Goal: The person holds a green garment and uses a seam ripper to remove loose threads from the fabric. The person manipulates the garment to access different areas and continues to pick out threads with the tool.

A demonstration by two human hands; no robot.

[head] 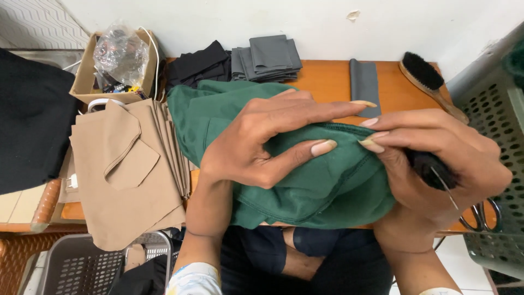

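My left hand (262,139) lies over a dark green fabric piece (316,191), thumb and fingers pinching its stitched edge near the middle of the orange wooden table (327,79). My right hand (442,164) grips the same green fabric at its right end, thumb and forefinger pinched on the seam. A black object with a thin metal point (436,172) is tucked in the right palm; its kind is unclear.
A stack of tan fabric pieces (128,169) lies at left. Black cloth (196,65) and grey folded pieces (267,57) sit at the back, next to a cardboard box (90,76) with a plastic bag. A brush (428,79), scissors (483,216) and perforated crates (491,125) are right.
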